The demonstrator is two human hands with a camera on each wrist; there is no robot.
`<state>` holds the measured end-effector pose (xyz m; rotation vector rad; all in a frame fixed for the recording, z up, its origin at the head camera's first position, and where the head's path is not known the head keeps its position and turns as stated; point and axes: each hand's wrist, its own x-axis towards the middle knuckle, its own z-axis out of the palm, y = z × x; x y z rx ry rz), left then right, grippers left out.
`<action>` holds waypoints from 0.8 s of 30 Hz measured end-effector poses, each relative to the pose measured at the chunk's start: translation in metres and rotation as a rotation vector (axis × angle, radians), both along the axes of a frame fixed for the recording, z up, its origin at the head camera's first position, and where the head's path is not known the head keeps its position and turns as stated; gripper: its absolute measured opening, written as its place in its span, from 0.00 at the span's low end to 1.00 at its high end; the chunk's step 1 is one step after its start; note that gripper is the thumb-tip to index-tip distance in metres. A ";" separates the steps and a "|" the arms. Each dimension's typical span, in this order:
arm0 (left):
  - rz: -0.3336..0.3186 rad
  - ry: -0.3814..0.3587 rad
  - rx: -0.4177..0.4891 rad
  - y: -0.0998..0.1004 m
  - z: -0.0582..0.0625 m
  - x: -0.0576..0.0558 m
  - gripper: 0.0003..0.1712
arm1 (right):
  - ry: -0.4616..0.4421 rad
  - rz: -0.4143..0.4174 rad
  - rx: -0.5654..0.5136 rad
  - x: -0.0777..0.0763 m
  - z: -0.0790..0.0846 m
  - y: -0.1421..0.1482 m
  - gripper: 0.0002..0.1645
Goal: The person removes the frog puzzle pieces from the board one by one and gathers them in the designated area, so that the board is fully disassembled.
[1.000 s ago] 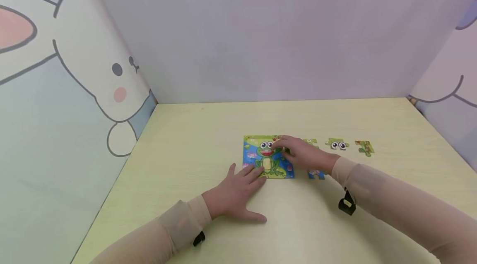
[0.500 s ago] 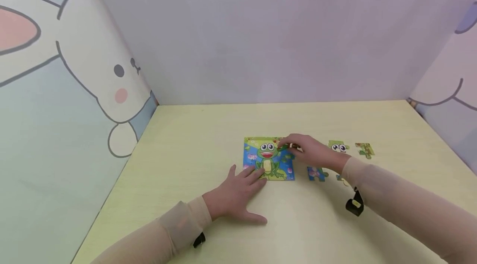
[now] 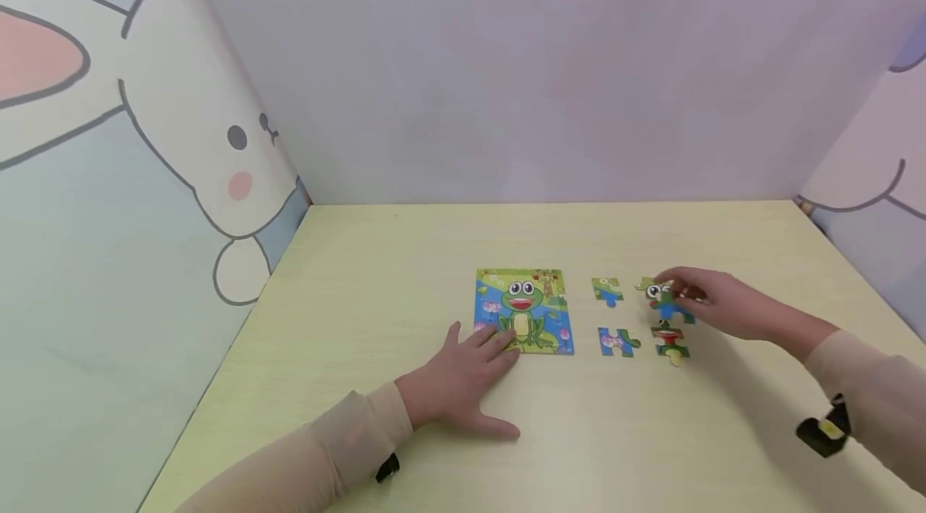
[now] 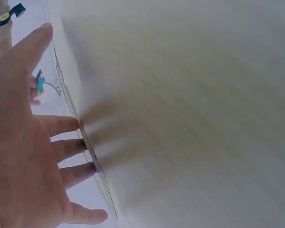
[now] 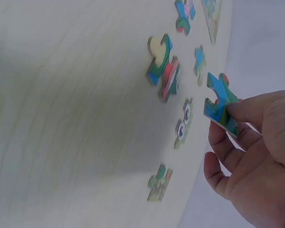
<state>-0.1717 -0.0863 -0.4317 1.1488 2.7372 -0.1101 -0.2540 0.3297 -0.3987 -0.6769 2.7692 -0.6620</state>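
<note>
My left hand [image 3: 459,384] lies spread on the table, its fingertips resting on the lower left edge of the square frog picture board [image 3: 524,300]. In the left wrist view, its fingertips touch the board's thin edge. My right hand [image 3: 731,308] pinches a blue and green jigsaw piece [image 5: 221,102] between thumb and fingers, raised above the table. Beneath it lies the piece with the frog's eyes [image 3: 654,290], partly covered in the head view. Just below sits the red mouth piece [image 3: 671,341].
Left of these lie a green and blue piece [image 3: 608,290] and a piece with a pink flower [image 3: 617,342]. A corner piece [image 5: 160,184], hidden by my right hand in the head view, shows in the right wrist view. Printed rabbit walls [image 3: 239,139] surround the table.
My right hand has moved right, from over the frog board to above the loose pieces, and the piece in its fingers now shows plainly. The left hand has stayed put.
</note>
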 end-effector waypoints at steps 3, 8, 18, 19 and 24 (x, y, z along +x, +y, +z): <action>-0.005 -0.001 0.001 0.000 0.000 0.001 0.58 | -0.032 0.004 0.057 0.006 -0.004 0.028 0.23; -0.008 0.015 -0.002 -0.001 0.001 0.002 0.58 | -0.030 0.014 0.102 0.015 -0.014 0.055 0.22; -0.014 0.015 0.002 -0.001 0.000 0.000 0.58 | 0.164 -0.002 0.182 0.025 -0.017 0.059 0.20; -0.016 0.016 0.002 -0.001 0.000 0.000 0.58 | 0.200 0.006 0.181 0.024 -0.016 0.060 0.20; -0.025 0.030 0.002 -0.002 0.000 0.000 0.57 | 0.334 0.037 0.125 0.019 -0.014 0.056 0.24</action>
